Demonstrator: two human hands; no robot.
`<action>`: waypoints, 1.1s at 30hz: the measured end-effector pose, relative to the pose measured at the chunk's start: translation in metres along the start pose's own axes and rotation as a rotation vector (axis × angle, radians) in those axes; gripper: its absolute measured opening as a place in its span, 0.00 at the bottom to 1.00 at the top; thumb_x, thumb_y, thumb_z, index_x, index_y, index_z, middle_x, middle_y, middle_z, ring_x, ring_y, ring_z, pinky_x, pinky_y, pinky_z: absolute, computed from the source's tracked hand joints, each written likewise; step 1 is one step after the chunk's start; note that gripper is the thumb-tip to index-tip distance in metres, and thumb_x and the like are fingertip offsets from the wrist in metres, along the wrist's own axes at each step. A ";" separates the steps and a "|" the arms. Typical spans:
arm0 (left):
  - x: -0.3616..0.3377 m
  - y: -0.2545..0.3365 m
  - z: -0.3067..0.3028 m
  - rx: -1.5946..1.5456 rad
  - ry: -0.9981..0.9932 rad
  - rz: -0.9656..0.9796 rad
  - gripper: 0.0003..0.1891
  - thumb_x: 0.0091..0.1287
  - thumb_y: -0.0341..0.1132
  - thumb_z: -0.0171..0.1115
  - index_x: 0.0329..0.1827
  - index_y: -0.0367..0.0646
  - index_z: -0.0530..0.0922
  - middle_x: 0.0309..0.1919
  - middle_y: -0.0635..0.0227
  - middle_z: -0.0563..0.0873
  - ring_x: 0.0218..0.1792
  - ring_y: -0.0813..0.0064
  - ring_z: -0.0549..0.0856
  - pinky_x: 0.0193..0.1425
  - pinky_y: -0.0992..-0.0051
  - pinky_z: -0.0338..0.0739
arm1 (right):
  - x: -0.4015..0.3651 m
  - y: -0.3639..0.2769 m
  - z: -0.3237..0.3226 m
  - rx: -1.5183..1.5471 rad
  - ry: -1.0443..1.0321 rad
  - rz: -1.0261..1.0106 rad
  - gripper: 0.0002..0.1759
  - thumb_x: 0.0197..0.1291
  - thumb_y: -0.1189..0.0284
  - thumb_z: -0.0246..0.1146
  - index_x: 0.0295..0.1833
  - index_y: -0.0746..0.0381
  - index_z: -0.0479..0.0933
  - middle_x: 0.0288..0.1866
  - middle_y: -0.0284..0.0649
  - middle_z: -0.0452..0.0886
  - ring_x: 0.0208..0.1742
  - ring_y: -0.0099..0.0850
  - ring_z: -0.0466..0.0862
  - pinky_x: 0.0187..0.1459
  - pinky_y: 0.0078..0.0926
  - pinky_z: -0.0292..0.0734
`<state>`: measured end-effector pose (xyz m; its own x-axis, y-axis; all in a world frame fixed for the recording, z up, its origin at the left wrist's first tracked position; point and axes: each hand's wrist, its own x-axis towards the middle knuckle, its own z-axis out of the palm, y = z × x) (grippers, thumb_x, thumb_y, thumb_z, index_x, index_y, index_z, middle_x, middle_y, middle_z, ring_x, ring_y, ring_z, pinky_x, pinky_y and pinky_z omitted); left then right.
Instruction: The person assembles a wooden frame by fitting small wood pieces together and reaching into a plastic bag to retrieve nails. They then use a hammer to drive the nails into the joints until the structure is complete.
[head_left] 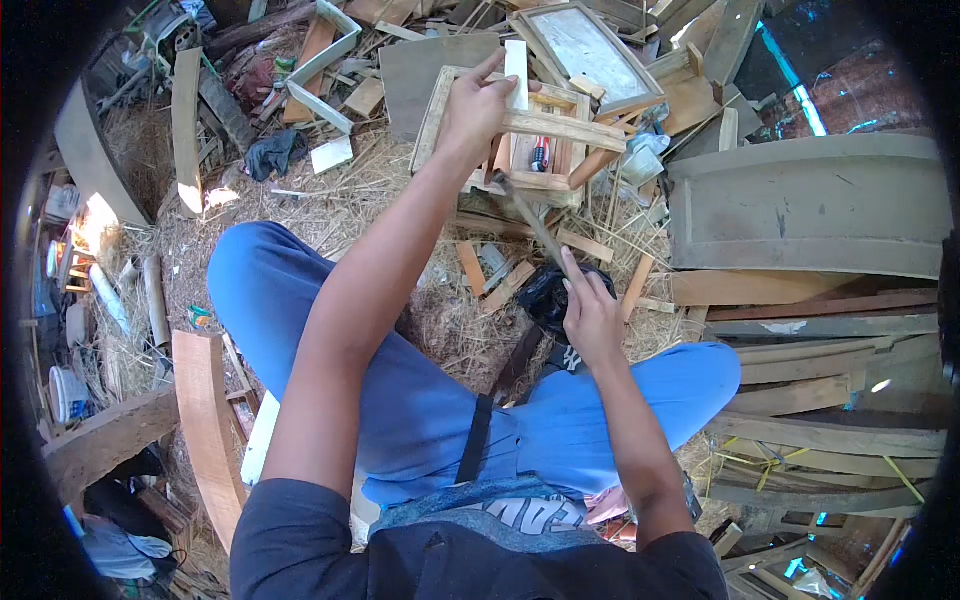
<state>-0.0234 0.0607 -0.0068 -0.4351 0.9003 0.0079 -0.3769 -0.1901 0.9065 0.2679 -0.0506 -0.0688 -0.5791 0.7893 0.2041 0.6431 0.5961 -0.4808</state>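
My left hand (478, 108) is closed on a small wooden frame (565, 130), its fingers beside an upright white strip (516, 75). Below the frame's bar sits a shallow wooden box (550, 182) with a red-and-black handled tool (541, 155) in it. My right hand (592, 315) grips the lower end of a hammer (535, 222). The hammer's dark head points up toward the near edge of the frame, close below my left hand. A black plastic bag (550, 297) lies just left of my right hand.
Wood offcuts (508, 287) and straw cover the ground. A white-panelled frame (590, 60) lies beyond the work. To the right stand a wide grey board (805, 205) and stacked planks (800, 370). An upright curved board (208, 420) is by my left leg.
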 end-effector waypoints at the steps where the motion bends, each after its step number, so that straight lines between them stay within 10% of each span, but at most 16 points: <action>1: 0.002 -0.002 -0.001 0.000 0.002 0.003 0.31 0.77 0.24 0.51 0.83 0.36 0.57 0.46 0.50 0.92 0.43 0.66 0.93 0.47 0.68 0.90 | -0.001 0.000 0.000 -0.023 0.019 0.023 0.33 0.68 0.78 0.61 0.78 0.47 0.71 0.38 0.47 0.81 0.35 0.51 0.85 0.35 0.48 0.81; 33: 0.001 -0.003 0.001 -0.026 0.046 -0.007 0.29 0.76 0.23 0.49 0.81 0.37 0.63 0.47 0.48 0.91 0.49 0.63 0.91 0.55 0.67 0.88 | -0.002 -0.009 -0.001 0.193 0.103 0.032 0.33 0.68 0.80 0.62 0.77 0.49 0.72 0.36 0.50 0.80 0.34 0.53 0.84 0.37 0.50 0.80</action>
<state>-0.0221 0.0622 -0.0094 -0.4691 0.8829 -0.0185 -0.4010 -0.1943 0.8952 0.2640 -0.0570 -0.0642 -0.4992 0.8242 0.2675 0.5466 0.5391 -0.6408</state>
